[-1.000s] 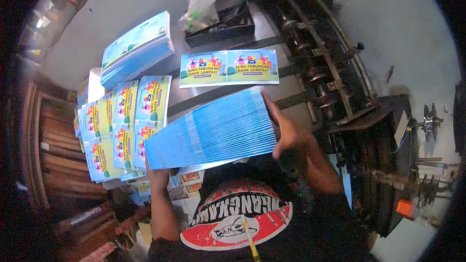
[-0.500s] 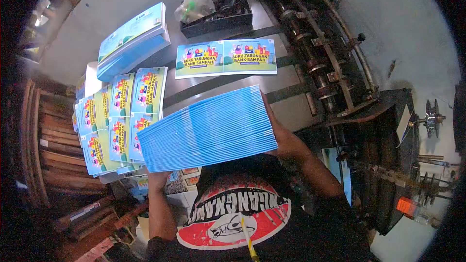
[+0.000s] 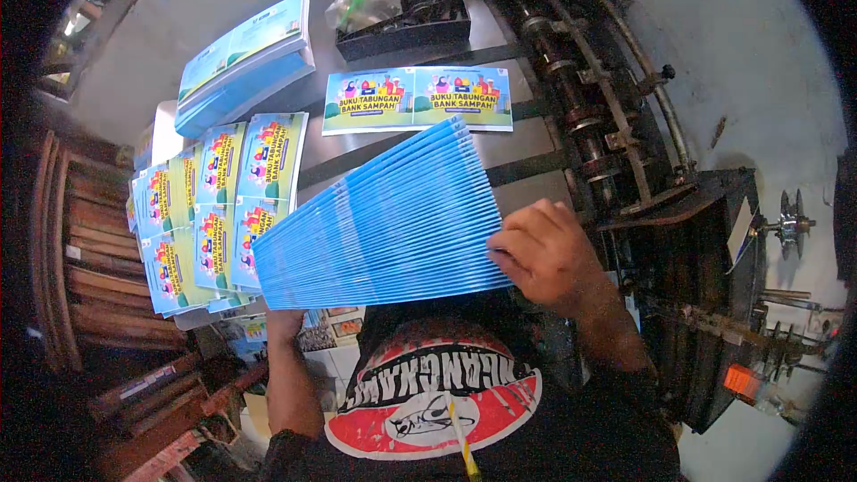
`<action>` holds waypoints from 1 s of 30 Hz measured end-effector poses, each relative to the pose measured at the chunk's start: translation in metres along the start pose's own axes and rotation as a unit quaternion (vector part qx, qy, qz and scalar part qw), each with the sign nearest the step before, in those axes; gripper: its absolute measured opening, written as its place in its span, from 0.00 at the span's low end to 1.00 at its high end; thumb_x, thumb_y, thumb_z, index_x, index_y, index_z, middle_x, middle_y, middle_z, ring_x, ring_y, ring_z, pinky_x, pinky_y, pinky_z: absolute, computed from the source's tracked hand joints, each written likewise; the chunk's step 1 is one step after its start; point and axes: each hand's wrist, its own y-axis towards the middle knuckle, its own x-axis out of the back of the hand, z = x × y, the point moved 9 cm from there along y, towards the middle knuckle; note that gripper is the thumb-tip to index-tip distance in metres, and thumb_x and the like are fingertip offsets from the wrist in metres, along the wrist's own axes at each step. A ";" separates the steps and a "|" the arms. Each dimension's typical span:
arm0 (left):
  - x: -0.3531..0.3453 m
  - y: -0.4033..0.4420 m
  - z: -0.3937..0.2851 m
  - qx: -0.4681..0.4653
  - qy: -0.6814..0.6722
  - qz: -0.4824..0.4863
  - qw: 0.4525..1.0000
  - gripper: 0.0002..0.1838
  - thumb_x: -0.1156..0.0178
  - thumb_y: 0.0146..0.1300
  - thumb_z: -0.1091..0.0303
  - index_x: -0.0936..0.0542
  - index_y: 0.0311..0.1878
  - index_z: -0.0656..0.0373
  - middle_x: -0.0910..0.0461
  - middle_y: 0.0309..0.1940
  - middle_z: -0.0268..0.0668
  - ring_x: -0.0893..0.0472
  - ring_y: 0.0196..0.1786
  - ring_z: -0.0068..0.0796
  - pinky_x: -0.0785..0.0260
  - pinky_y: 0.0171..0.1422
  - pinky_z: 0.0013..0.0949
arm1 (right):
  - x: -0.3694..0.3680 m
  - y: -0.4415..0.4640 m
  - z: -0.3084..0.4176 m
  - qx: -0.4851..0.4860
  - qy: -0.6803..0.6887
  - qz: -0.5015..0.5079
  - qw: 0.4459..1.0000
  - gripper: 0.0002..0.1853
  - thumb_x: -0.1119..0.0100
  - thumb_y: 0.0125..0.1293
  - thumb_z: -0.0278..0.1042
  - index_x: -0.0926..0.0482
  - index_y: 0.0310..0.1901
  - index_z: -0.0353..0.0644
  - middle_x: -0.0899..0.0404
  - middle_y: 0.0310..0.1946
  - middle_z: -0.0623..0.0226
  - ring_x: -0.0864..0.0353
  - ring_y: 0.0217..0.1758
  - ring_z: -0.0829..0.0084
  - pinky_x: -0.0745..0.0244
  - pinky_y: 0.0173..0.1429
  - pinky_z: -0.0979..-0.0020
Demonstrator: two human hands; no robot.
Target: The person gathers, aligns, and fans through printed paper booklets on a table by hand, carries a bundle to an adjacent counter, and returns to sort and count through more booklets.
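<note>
A thick stack of blue folded booklets [image 3: 384, 219] is tilted in front of my body, its layered edges facing up. My left hand [image 3: 286, 326] supports the stack from below at its lower left corner, most fingers hidden under it. At the right edge, my right hand [image 3: 540, 254] has its fingers bent together and touches the booklets' ends. Beyond the stack lies a printed double cover sheet [image 3: 418, 100]. More printed booklets [image 3: 214, 205] lie overlapping at the left, with another thick stack [image 3: 245, 62] behind them.
A black tray [image 3: 406, 36] with a clear plastic bag [image 3: 370, 0] stands at the back. Metal machine rollers [image 3: 580, 116] run along the right. Wooden slats [image 3: 116, 259] stand at the left. A yellow striped straw-like item [image 3: 464, 446] hangs before my shirt.
My right hand has come from behind the stack's right end to its near right edge, fingers now bent. The booklets have fanned out, their far right corner reaching further up.
</note>
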 end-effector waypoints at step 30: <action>0.000 -0.009 -0.005 0.024 -0.057 -0.013 0.998 0.34 0.26 0.49 0.67 0.28 0.59 0.65 0.24 0.54 0.43 0.26 0.57 0.38 0.34 0.63 0.39 | 0.013 0.014 0.027 0.059 0.093 0.006 0.994 0.07 0.32 0.51 0.34 0.19 0.31 0.47 0.26 0.36 0.72 0.28 0.44 0.69 0.37 0.47 0.63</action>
